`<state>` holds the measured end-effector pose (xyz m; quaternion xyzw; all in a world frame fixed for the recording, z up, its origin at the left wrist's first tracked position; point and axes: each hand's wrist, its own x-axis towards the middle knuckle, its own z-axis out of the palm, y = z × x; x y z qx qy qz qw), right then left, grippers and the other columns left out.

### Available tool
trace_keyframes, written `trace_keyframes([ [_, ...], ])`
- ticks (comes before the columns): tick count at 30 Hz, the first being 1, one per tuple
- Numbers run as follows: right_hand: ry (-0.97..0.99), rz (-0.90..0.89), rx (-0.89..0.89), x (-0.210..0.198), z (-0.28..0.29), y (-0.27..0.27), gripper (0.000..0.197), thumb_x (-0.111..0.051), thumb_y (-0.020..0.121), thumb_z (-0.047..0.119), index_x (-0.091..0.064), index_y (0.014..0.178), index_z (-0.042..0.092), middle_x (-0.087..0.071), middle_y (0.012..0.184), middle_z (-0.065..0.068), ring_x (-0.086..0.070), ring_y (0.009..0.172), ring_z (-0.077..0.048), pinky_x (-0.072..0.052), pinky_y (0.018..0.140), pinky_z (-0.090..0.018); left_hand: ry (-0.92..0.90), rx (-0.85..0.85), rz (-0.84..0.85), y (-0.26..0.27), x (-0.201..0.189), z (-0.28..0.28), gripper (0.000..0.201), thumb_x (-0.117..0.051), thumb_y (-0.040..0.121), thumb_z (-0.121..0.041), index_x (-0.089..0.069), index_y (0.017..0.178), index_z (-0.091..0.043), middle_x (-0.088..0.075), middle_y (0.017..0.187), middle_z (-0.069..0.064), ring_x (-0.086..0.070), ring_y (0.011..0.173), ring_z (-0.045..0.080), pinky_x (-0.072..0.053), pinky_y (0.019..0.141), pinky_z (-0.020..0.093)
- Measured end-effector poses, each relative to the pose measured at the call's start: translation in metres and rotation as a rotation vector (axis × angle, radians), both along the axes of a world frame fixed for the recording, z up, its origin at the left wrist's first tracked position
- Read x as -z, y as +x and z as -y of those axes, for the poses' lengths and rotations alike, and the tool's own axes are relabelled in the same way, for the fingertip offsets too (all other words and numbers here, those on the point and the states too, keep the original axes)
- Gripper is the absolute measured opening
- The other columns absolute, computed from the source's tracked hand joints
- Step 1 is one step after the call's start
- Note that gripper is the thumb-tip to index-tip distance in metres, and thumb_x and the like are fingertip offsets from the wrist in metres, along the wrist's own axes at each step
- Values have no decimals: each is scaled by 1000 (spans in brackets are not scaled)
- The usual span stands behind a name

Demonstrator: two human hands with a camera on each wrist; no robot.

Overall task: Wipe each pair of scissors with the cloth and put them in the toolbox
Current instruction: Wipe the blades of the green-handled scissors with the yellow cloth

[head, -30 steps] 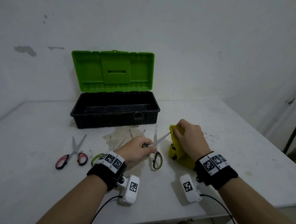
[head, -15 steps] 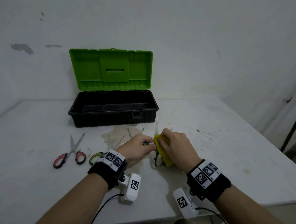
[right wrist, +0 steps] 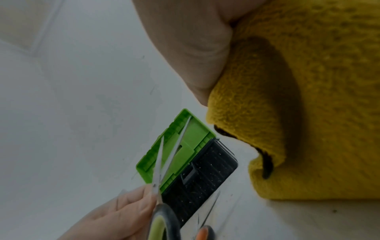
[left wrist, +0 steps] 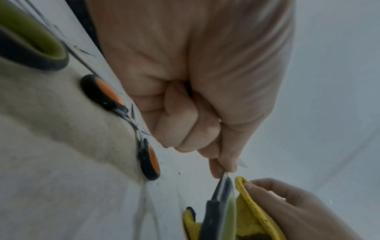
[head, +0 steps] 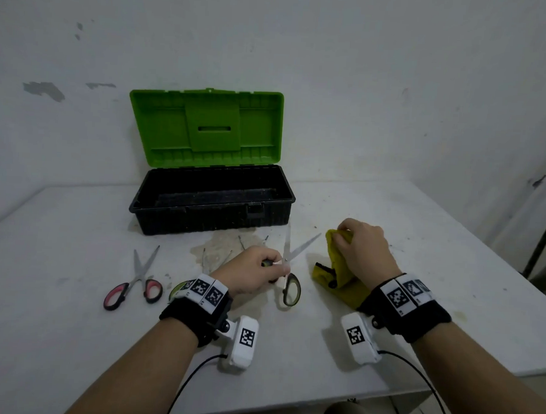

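Note:
My left hand (head: 262, 269) pinches the green-handled scissors (head: 289, 271) near their pivot, blades spread apart and pointing away from me. In the left wrist view the thumb and forefinger (left wrist: 222, 164) squeeze the blade just above the handle (left wrist: 222, 216). My right hand (head: 363, 246) grips the bunched yellow cloth (head: 336, 267) just right of the blade tips, clear of them. The cloth (right wrist: 308, 97) fills the right wrist view. The toolbox (head: 212, 197) stands open behind, black tray under a green lid.
Red-handled scissors (head: 135, 282) lie on the white table (head: 53, 322) at the left. Orange-handled scissors (left wrist: 127, 120) and another green-handled pair (head: 179, 289) lie partly hidden under my left hand and wrist. A stain (head: 219, 245) marks the tabletop before the toolbox.
Half a second ago the right hand held the cloth against the scissors near my left hand. It has since pulled the cloth out to the right, off the blades. The left hand keeps its hold.

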<state>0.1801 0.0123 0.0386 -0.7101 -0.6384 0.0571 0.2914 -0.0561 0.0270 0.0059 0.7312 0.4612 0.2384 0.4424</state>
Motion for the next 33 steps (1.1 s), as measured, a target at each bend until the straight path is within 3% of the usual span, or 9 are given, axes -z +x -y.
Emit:
trace_keyframes([
  [6, 29, -103, -16, 4, 5, 3, 13, -55, 93, 39, -62, 96, 28, -61, 87, -5, -54, 81, -22, -39, 62, -29, -154, -91, 55, 5, -4, -2, 2, -59, 93, -14, -58, 93, -16, -62, 79, 9, -45, 48, 8, -35, 44, 20],
  [11, 92, -110, -100, -2, 16, -5, 10, -58, 92, 38, -62, 94, 29, -62, 77, -1, -57, 73, -17, -41, 55, -27, -286, -129, 260, 9, -4, 1, 8, -51, 100, -5, -53, 93, -9, -46, 64, 5, -34, 42, 7, -26, 40, 19],
  [13, 88, -94, -168, -3, 20, -12, 10, -59, 92, 38, -63, 94, 29, -62, 76, 3, -56, 69, -11, -40, 54, -22, -272, -128, 292, 9, -3, 0, 6, -53, 100, -5, -55, 95, -7, -46, 63, 5, -39, 44, 8, -31, 41, 19],
  [18, 39, -41, -217, 9, 17, -24, 11, -60, 91, 39, -63, 93, 29, -61, 72, 3, -55, 63, -9, -35, 51, -19, -167, -149, 320, 9, -2, 0, 8, -69, 92, -9, -70, 100, -9, -64, 70, 9, -63, 66, 20, -59, 67, 33],
  [20, 36, -35, -204, 12, 15, -25, 10, -60, 91, 39, -62, 92, 29, -62, 73, 3, -57, 63, -12, -36, 51, -20, -132, -191, 383, 9, -3, 0, 12, -75, 87, -6, -71, 99, -7, -70, 76, 13, -69, 72, 25, -60, 78, 44],
  [22, 35, -40, -193, 13, 14, -25, 10, -59, 91, 38, -62, 91, 29, -62, 74, 3, -57, 65, -12, -37, 52, -21, -94, -240, 429, 10, -4, -1, 17, -79, 82, -5, -69, 96, -5, -73, 80, 18, -70, 74, 30, -60, 76, 43],
  [25, 33, -46, -188, 13, 15, -25, 9, -59, 91, 38, -62, 92, 30, -64, 78, 2, -58, 70, -14, -42, 57, -24, -102, -305, 518, 11, -3, -1, 23, -85, 75, -5, -71, 93, -4, -72, 81, 17, -68, 72, 25, -59, 70, 32],
  [29, 33, -71, -186, 12, 15, -27, 10, -58, 92, 39, -62, 97, 30, -64, 84, 1, -57, 73, -14, -40, 58, -22, -250, -264, 724, 15, -3, 4, 16, -74, 86, -6, -69, 99, 4, -73, 98, 22, -72, 97, 35, -58, 91, 43],
  [33, 46, -95, -194, 10, 15, -32, 15, -58, 93, 42, -62, 101, 30, -65, 86, 0, -58, 72, -11, -43, 58, -21, -405, -288, 894, 19, -6, 8, 14, -66, 96, -21, -65, 102, -8, -69, 103, 18, -73, 99, 38, -56, 86, 48],
])
